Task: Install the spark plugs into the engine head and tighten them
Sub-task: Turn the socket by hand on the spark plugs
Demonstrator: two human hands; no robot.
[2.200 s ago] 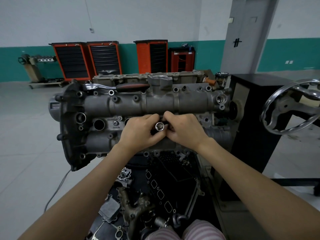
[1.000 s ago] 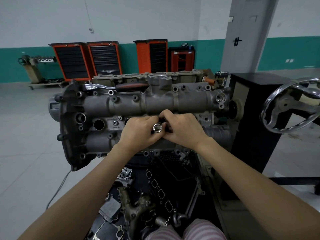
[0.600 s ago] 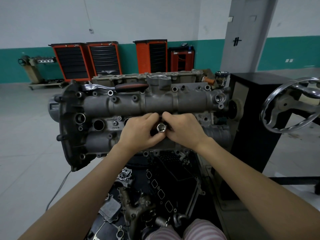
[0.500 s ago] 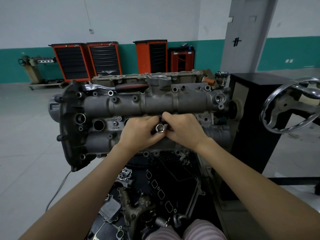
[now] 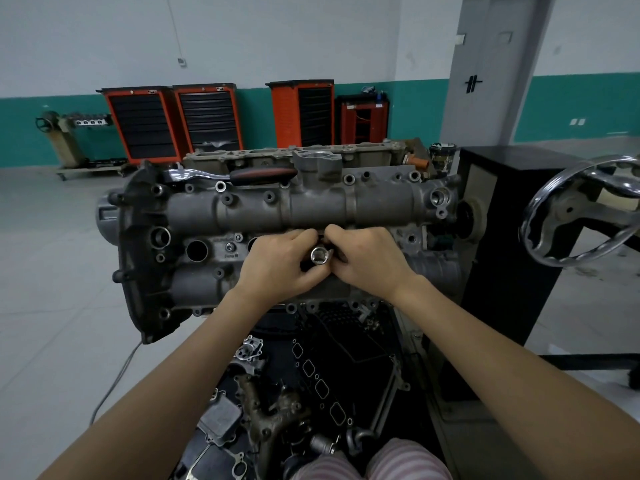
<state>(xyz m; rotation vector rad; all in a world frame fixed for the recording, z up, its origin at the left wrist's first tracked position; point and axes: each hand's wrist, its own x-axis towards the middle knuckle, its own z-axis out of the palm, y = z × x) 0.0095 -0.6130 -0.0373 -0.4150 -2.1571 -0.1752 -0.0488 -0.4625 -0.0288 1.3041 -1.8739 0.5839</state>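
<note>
The grey engine head (image 5: 263,213) sits on a stand in front of me, its spark plug wells facing me. A shiny spark plug socket (image 5: 319,255) sticks out of a well near the middle. My left hand (image 5: 277,263) and my right hand (image 5: 369,259) both grip the socket from either side, fingers curled round it. The plug itself is hidden inside the well. An open well (image 5: 196,250) shows at the left. A ratchet with a red and black handle (image 5: 242,174) lies on top of the head.
A chrome handwheel (image 5: 578,216) of the stand juts out at the right beside a black cabinet (image 5: 512,237). Loose engine parts and gaskets (image 5: 311,375) lie on the tray below. Orange tool carts (image 5: 207,116) line the far wall.
Both hands stay on the socket; it wobbles slightly left and right between the fingers as they work it round. Nothing else moves.
</note>
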